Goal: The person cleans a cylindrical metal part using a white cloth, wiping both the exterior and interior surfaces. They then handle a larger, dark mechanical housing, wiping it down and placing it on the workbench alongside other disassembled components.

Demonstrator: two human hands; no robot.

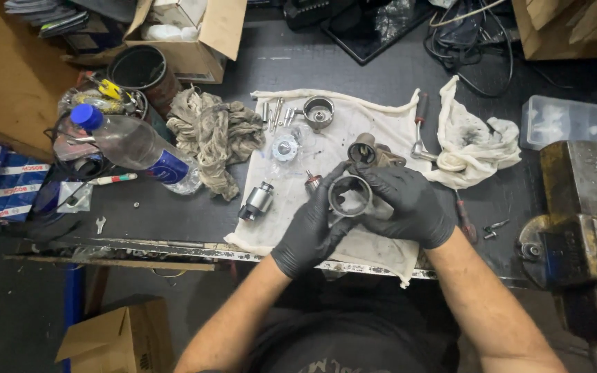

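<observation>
left hand (310, 231) and right hand (409, 204) grasping a hollow metal cylinder (349, 195) — dark, open-ended, grimy

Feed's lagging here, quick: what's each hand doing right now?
Left hand: closed on the metal cylinder housing.
Right hand: closed on the same housing, from the other side.

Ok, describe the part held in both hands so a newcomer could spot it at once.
Start at the white cloth spread over the dark workbench. Above its near edge, the black-gloved left hand and right hand meet around a hollow metal cylinder, open end facing up. Unlike the smaller parts lying on the cloth, it is a wide empty ring lifted off the surface.
</observation>
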